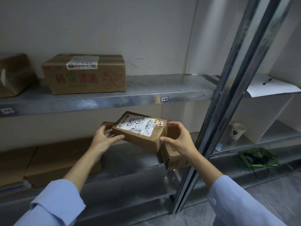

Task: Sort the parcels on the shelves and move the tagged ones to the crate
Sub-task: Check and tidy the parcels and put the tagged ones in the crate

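Parcel [141,132] under check, a small brown carton, was held in the air in front of the shelving, between the upper shelf [162,85] and the lower shelf [127,162]. It was tilted so that its white shipping label [135,124] and the small red-edged tag [160,123] at the label's 3 o'clock end faced the camera. It was gripped at both short ends: the left hand [104,136] was curled round the 9 o'clock end with the thumb laid along the near face, and the right hand [177,139] was curled round the 3 o'clock end with the thumb at the near lower corner. Another small carton [174,160] was seen at 5 o'clock of the held one, at the lower shelf's front edge; whether the two touched could not be told. A larger printed box [84,75] was set on the upper shelf at 11 o'clock, well apart. No crate was seen. The step in hand was judged to be the reading of the label and tag. To be done well, the printed face should be turned squarely to the eyes, fingers held off the print, and both ends supported; the crumpled near corner suggested soft board, so only a light squeeze was called for. If the tag counted, the steel upright [226,111] at 3 o'clock would have to be cleared on the way to the crate.
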Available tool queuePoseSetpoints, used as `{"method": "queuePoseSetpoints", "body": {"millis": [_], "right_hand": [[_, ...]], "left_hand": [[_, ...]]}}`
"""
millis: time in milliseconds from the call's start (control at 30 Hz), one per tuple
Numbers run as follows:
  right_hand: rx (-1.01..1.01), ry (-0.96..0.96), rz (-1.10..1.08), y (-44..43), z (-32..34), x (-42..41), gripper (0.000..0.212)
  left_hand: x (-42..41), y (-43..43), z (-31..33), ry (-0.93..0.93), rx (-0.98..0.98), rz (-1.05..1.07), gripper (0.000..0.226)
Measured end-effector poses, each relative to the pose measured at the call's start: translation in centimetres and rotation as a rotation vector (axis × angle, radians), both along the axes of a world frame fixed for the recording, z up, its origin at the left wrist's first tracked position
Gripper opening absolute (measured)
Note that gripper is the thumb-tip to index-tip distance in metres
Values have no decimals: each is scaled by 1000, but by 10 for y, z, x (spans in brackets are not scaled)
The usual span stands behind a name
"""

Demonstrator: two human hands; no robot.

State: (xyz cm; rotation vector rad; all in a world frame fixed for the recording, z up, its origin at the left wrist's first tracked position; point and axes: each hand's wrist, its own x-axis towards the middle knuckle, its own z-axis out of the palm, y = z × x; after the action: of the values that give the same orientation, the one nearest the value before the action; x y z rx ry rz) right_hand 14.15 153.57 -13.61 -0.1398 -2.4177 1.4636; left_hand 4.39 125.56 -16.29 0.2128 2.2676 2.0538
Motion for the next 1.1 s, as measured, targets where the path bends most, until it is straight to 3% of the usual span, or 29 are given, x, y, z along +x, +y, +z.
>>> {"method": "queuePoseSetpoints", "body": {"millis": [67,200,300,567,867,1000,1100], "right_hand": [[-16,31,-10,-1,1,-4,55],[-87,39,62,-5,4,-11,39],[-120,19,101,-11,5,-14,42],[-53,-25,109,-17,-11,-19,84],[-22,14,-21,2,-14,-31,67],[-51,-9,26,14,-15,-27,58],[-55,-10,82,21,-13,-22,59]], "left_hand": [[0,-6,3,29,16,21,71],[3,-13,5,69,44,45,53],[4,-14,2,113,39,64,47],[12,-3,-1,169,10,64,55],[14,5,12,105,82,-81,55],[13,5,17,141,0,-152,58],[10,6,21,133,-64,-173,73]]}}
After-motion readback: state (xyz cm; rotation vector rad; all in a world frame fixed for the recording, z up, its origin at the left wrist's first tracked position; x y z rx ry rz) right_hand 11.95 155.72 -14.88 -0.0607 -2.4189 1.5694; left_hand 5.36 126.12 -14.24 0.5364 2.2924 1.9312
